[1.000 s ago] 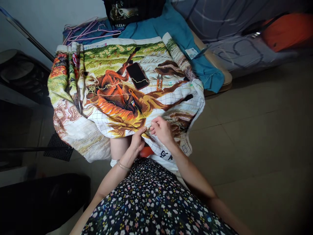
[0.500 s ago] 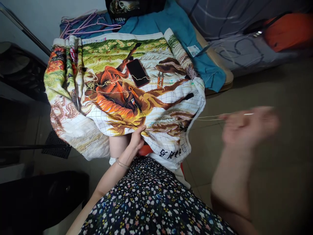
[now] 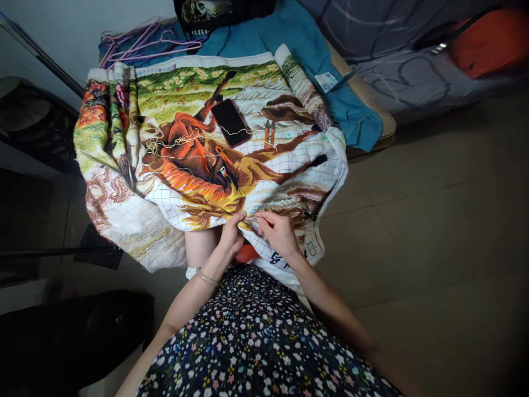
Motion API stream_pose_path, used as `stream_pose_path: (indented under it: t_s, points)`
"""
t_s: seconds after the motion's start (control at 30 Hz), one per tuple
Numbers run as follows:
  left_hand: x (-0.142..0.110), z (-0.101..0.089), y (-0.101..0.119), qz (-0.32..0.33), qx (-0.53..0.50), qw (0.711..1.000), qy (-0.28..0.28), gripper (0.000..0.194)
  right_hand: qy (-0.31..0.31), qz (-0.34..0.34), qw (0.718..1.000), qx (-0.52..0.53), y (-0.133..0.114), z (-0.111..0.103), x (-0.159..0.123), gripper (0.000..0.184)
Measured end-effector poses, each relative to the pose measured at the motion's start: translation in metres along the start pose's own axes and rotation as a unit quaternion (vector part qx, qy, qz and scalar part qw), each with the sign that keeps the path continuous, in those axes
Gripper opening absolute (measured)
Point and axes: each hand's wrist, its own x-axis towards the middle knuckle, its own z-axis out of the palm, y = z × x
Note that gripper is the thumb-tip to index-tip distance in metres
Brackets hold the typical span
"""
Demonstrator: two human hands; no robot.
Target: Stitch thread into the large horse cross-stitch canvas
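Observation:
A large cross-stitch canvas (image 3: 264, 165) with a printed grid and a stitched brown and orange horse spreads over my lap and the bed edge. My left hand (image 3: 232, 234) grips its near edge, thumb on top and the other fingers underneath. Just right of that thumb, my right hand (image 3: 279, 234) is pinched close to the cloth. The needle between its fingertips is too small to see clearly here. On the canvas lie a dark phone (image 3: 230, 122), small orange-handled thread snips (image 3: 270, 134) and a loose tangle of pale yellow thread (image 3: 154, 145).
Rolled canvas (image 3: 303, 88) lies at the right, and folded canvas (image 3: 97, 121) hangs at the left. Pink hangers (image 3: 136, 49) and a black bag (image 3: 223, 16) rest on the teal bed sheet (image 3: 256, 36). An orange bag (image 3: 490, 41) sits at the upper right.
My right hand has come back from far out on the right, where it held a thread stretched from the canvas, to the cloth beside my left hand. My left hand keeps its grip.

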Motion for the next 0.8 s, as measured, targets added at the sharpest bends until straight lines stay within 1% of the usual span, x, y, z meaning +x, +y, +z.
stream_pose_path:
  t_s: [0.27,0.47,0.63,0.8]
  points:
    - [0.002,-0.002,-0.001,0.002,-0.001,1.0,0.01,0.019,0.018,-0.026,0.998,-0.054,-0.002,0.004,0.001,0.031]
    - [0.004,-0.004,-0.003,0.014,-0.003,1.0,0.005,0.015,0.054,-0.014,0.994,-0.098,-0.015,0.01,-0.001,0.02]
    - [0.003,-0.003,-0.003,0.016,0.0,1.0,0.005,0.017,0.04,0.007,0.997,-0.065,-0.011,0.014,-0.001,0.015]
    - [0.005,-0.002,-0.002,0.015,0.003,1.0,0.027,0.019,0.042,-0.008,0.998,-0.039,0.0,0.017,0.001,0.018]
